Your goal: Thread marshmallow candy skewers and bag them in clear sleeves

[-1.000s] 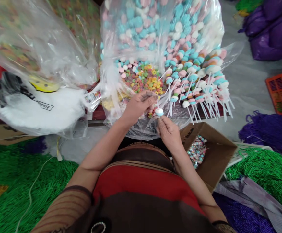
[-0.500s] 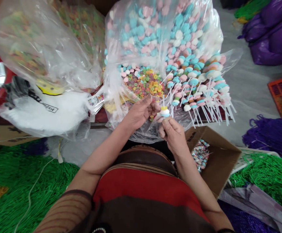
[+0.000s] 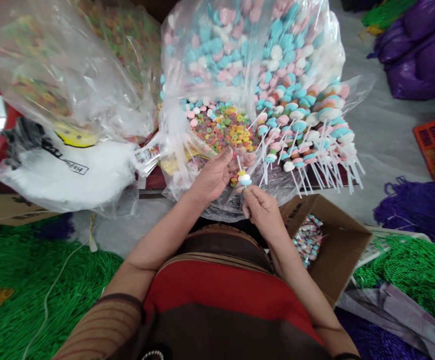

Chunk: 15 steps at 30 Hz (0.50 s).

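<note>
Two bare hands meet over a clear plastic sheet (image 3: 221, 202) at the edge of a low table (image 3: 153, 177), seen from above the red and brown striped clothing (image 3: 217, 295) of the person seated there. Right hand (image 3: 260, 210) has its fingers (image 3: 248, 196) pinched shut on the lower end of a thin white stick (image 3: 239, 162), which stands nearly upright and carries a small stack of candy pieces (image 3: 244, 178), yellow, white and blue. Left hand (image 3: 213, 175) sits just beside the stack with the palm partly open, its fingers (image 3: 227, 156) curled loosely near the stick's upper end; whether they grip anything cannot be told. Right of the hands, an open cardboard box (image 3: 333, 250) holds wrapped candies (image 3: 305, 240). Green bead strands (image 3: 33, 280) lie at the lower left, more green bead strands at the lower right, and purple ones (image 3: 420, 205) beyond them. Just past the hands lies a heap of coloured cereal rings (image 3: 223, 127), and beside it a fan of finished skewers (image 3: 307, 135) with pastel pieces, sticks pointing toward the person. Farther back stand a large clear bag of pink, blue and white marshmallow pieces (image 3: 240, 50), a clear bag of rings (image 3: 52, 75) to the left, a white bag (image 3: 71, 175) below it and purple sacks (image 3: 423, 50) at the far right.
</note>
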Each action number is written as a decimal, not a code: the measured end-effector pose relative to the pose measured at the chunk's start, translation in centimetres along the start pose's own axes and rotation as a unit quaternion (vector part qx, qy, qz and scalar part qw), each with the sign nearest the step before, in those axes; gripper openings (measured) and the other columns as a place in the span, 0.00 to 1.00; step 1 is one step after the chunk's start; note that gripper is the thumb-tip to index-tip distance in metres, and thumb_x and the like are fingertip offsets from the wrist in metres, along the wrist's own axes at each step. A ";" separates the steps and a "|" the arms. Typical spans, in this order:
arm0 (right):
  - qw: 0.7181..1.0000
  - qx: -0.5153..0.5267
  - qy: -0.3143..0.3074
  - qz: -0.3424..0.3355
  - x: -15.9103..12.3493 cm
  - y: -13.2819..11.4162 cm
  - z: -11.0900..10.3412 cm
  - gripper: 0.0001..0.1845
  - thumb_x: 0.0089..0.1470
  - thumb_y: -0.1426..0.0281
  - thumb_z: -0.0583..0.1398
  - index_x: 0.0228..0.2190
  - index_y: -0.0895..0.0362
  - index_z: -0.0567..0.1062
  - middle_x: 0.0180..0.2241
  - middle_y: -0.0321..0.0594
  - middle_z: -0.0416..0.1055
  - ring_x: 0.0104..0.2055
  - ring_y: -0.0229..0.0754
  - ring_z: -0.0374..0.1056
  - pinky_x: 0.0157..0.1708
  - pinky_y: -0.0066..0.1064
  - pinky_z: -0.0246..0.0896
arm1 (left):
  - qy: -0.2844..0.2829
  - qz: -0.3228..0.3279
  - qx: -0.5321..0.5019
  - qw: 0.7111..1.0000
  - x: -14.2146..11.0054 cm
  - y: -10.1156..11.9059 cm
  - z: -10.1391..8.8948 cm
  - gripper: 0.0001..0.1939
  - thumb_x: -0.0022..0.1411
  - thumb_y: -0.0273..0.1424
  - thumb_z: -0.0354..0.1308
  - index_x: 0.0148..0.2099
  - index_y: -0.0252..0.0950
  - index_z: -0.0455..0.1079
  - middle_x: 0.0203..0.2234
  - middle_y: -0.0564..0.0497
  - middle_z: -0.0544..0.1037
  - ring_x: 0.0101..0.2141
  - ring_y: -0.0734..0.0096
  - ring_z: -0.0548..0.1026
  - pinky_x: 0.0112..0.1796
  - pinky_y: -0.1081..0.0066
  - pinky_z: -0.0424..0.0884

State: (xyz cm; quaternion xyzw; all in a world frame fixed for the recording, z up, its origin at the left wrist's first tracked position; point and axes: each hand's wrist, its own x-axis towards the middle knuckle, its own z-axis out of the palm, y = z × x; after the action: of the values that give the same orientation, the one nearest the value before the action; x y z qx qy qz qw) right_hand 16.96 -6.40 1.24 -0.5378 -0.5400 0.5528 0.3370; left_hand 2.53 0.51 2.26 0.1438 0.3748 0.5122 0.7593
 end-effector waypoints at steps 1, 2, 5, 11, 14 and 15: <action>1.000 -0.003 0.002 -0.001 -0.1 0.0 0.0 0.23 0.65 0.49 0.56 0.37 0.55 0.77 0.14 0.26 0.60 0.17 0.34 0.55 0.20 0.28 0.49 | -0.001 0.005 0.006 1.000 0.0 0.0 -0.1 0.17 0.70 0.43 0.61 0.35 0.34 0.72 0.34 0.46 0.86 0.48 0.61 0.84 0.53 0.61 0.78; 1.000 -0.005 0.005 -0.001 -0.1 0.1 0.0 0.23 0.66 0.49 0.56 0.37 0.55 0.77 0.14 0.26 0.60 0.17 0.34 0.56 0.21 0.28 0.49 | -0.002 0.009 0.014 1.000 0.1 -0.1 -0.2 0.17 0.70 0.43 0.62 0.35 0.34 0.72 0.34 0.46 0.86 0.48 0.61 0.84 0.52 0.61 0.78; 1.000 -0.009 0.014 0.001 -0.3 0.2 0.1 0.24 0.65 0.49 0.56 0.37 0.55 0.77 0.14 0.27 0.60 0.17 0.35 0.56 0.21 0.28 0.49 | -0.007 0.025 0.044 0.999 0.3 -0.5 -0.7 0.15 0.68 0.42 0.63 0.36 0.35 0.73 0.33 0.47 0.86 0.46 0.63 0.85 0.50 0.63 0.78; 0.999 0.005 -0.033 0.016 -0.4 0.1 -0.3 0.24 0.64 0.48 0.57 0.37 0.56 0.78 0.13 0.26 0.60 0.16 0.33 0.52 0.20 0.28 0.46 | -0.040 0.084 0.126 0.988 0.3 -1.0 -1.6 0.16 0.63 0.45 0.67 0.36 0.37 0.74 0.30 0.51 0.83 0.38 0.66 0.84 0.42 0.68 0.77; 0.997 0.035 -0.050 0.042 -0.4 -0.2 -0.7 0.25 0.63 0.47 0.58 0.36 0.56 0.77 0.12 0.25 0.58 0.15 0.33 0.49 0.18 0.27 0.43 | -0.050 0.150 0.215 0.964 0.0 -0.9 -1.8 0.17 0.61 0.46 0.68 0.36 0.37 0.76 0.31 0.52 0.83 0.34 0.71 0.80 0.40 0.71 0.74; 0.997 0.042 -0.047 0.048 -0.5 -0.3 -0.8 0.25 0.63 0.47 0.58 0.35 0.56 0.77 0.12 0.25 0.58 0.15 0.33 0.49 0.18 0.27 0.42 | -0.045 0.175 0.248 0.952 -0.2 -0.9 -1.7 0.16 0.60 0.45 0.69 0.36 0.37 0.76 0.31 0.52 0.83 0.34 0.73 0.79 0.40 0.72 0.73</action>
State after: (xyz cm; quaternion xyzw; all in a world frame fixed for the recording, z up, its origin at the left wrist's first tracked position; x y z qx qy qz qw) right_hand 17.78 -6.59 1.81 -0.5217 -0.5050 0.6155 0.3065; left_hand 1.87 -0.31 0.63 0.4138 0.4249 0.5208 0.6140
